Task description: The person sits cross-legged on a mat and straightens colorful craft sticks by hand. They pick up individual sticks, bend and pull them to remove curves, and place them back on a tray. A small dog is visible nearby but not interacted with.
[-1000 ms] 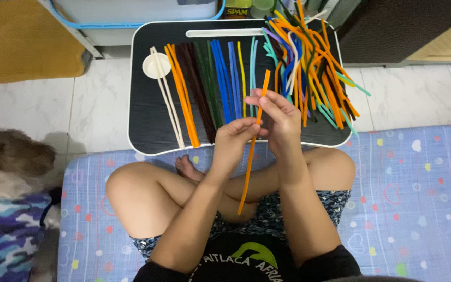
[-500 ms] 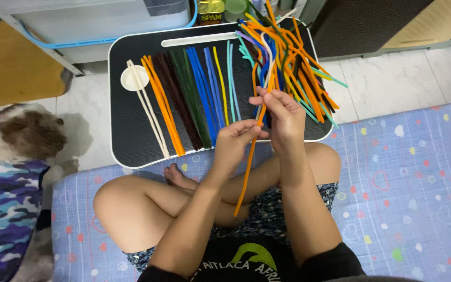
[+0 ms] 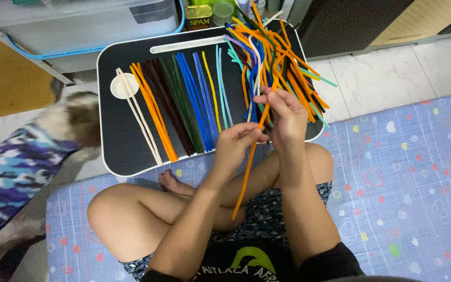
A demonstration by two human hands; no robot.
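Patterned bed sheet [image 3: 403,172] underfoot, black lap bench [image 3: 116,141] ahead with sorted colour rows. Left hand [image 3: 236,143] and right hand [image 3: 283,112] both pinch one orange pipe cleaner [image 3: 244,177] — held above the lap. Dog [image 3: 22,162], blurred, probably nosing the bench edge — could jostle the rows.

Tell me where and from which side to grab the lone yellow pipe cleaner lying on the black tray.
Pinch the yellow pipe cleaner near its lower end, coming from above on the side nearest the person. It lies flat and thin, with narrow gaps to the blue stems and teal stems beside it, so fingertips probably fit best there.
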